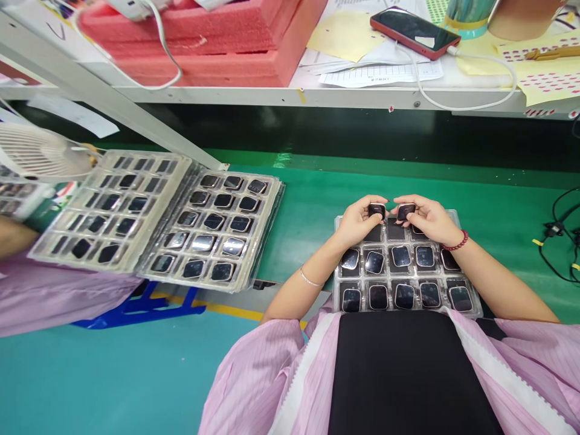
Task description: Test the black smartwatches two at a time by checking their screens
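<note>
"Green worktop (308, 208) spreads out before me, with a white shelf (353, 98) over it at twelve o'clock."

"And your hands?"

"Both are nearly closed, each in a thumb-and-finger pinch. My left hand (362, 220) has one square watch case (376, 209), my right hand (428, 220) a second watch case (405, 211). They sit side by side, slightly apart, around twelve o'clock on the clear compartment tray (338, 289) in front of me."

"How do you handle the pair well?"

"I'd pinch the rims and spare the dark glass, which probably smudges easily. Staying low over the pockets should make a slip harmless, and a small gap ought to stop the edges knocking."

"Any other risk?"

"My red bead bracelet (463, 240) is near the filled pockets at two o'clock, so I'd lift that wrist. Stacked trays (267, 208) at ten o'clock lie well apart from my hands."
</note>
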Available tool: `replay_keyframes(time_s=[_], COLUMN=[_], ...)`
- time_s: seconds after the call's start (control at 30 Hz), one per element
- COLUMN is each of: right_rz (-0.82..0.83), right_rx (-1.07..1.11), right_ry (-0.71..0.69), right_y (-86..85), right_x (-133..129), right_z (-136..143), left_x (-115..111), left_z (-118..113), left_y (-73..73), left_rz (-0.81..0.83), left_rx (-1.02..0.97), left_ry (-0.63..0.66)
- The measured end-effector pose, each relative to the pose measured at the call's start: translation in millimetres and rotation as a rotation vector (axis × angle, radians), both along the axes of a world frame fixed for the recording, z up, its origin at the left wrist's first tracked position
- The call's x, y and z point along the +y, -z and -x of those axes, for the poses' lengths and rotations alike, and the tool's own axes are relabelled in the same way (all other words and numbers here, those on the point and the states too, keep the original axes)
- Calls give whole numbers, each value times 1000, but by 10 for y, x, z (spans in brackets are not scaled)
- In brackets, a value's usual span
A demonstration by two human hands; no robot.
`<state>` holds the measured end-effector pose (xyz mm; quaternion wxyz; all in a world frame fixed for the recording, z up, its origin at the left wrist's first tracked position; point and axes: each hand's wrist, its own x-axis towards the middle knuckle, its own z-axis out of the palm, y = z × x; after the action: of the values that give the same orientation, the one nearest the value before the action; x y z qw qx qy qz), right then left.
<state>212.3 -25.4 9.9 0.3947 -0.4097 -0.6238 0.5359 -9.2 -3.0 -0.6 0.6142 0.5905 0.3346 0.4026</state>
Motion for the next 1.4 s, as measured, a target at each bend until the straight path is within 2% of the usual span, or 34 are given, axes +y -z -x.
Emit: replay_keyframes(time_s=[0.33,0.5,0.67,0.83,0.93,1.0,1.13,1.27,1.4], right_rz=[-44,-16,175,460,539,566,523,306,99], right_rx=[-20,78,279,390,394,405,427,320,154], right_ry=[-28,-15,12,-59,-68,-74,-103,-17,60], right_y=[37,53,-21,-91,-90,-84,-71,-41,-5], right_x=[11,11,32,77,112,127,115,66,15], right_z=[-14,2,-34,-134,-181,-197,-177,-77,19], left_x=[1,3,21,93,148,167,136,48,-10], left_z=[6,7,38,99,130,140,113,39,-2], left_y=[36,42,-42,-134,-137,-126,-86,-19,30], left_rz=[-59,-20,195,487,614,641,531,269,91], left_rx=[39,-13,-166,-316,-373,-380,-320,-159,-84], left_ry=[-11,-5,57,181,229,238,189,59,54])
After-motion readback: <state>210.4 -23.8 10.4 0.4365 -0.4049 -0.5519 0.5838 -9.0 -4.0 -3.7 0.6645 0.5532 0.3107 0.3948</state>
